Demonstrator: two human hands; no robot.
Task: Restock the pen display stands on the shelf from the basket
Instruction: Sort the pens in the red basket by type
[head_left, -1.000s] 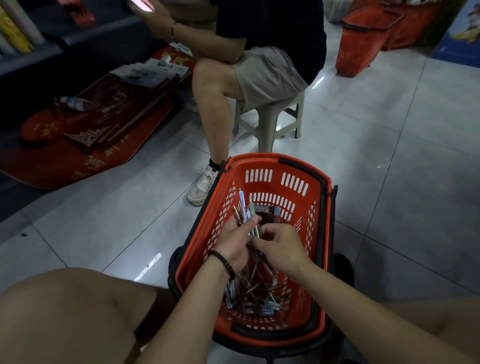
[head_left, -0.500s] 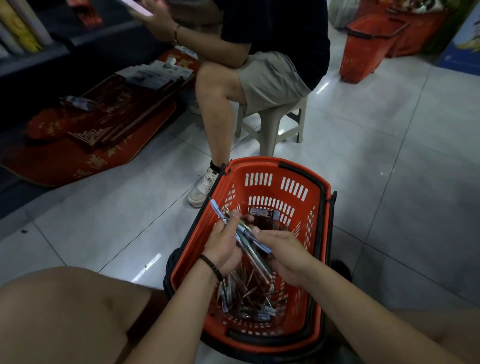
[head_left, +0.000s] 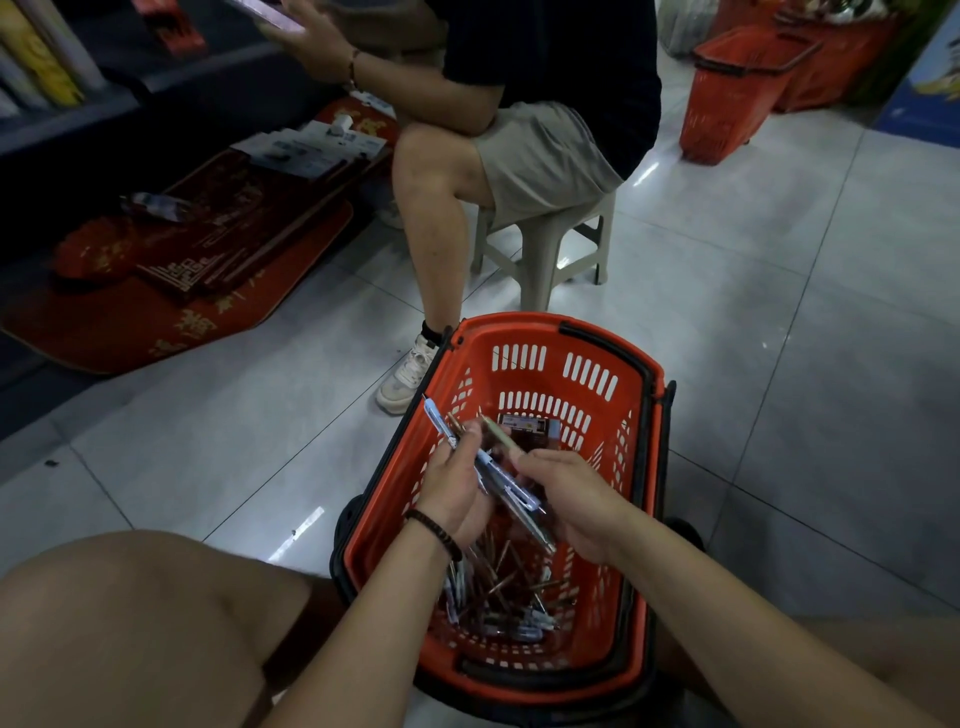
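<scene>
1. Curling round a bundle of pens, your left grip has its fingers closed on the bundle's upper half. A black beaded bracelet sits on that wrist.
2. Your right grip is closed too, its fingers bent over the lower ends of the same bundle. Its forefinger tip touches a pale green pen.
3. You can see that the bundle is a handful of slim pens, mostly pale blue and white, with a few brownish ones. It lies slanted from upper left down to lower right. One blue pen sticks out past your left grip, over the left rim of the basket.
4. You hold the bundle between both grips, above the inside of the orange basket and clear of the loose pens heaped on its bottom.
5. Your basket stands on the tiled floor between your knees. A small dark box lies at its far end.
</scene>
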